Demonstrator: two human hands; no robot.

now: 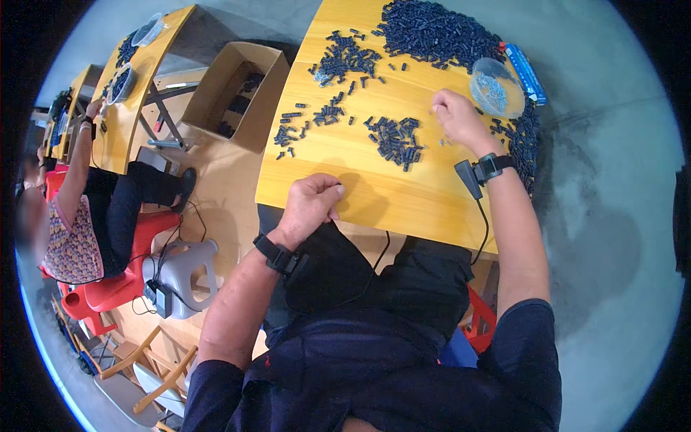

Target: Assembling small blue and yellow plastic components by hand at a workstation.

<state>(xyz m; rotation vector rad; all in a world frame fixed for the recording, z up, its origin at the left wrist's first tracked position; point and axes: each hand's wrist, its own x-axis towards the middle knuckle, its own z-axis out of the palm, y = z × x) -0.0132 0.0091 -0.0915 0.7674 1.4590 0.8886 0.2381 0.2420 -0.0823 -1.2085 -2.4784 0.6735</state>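
Observation:
My left hand (308,207) is closed in a pinch over the front edge of the yellow wooden table (317,155). Whatever its fingertips may hold is too small or hidden. Farther right, my right hand (461,121) hovers above the tabletop with thumb and fingers pressed together; I cannot make out what is in them. Beside it stands a clear round tub (497,88) with small pale-blue pieces. Short black plastic parts lie in a loose cluster (396,141) between my hands and in a second group (349,56) farther back.
A large heap of black parts (432,32) covers the far right of the table, next to a blue box (525,72). An open cardboard box (237,93) stands on the floor at left. Beyond it, another person (79,223) sits at a second table (137,79). A grey stool (188,270) stands nearby.

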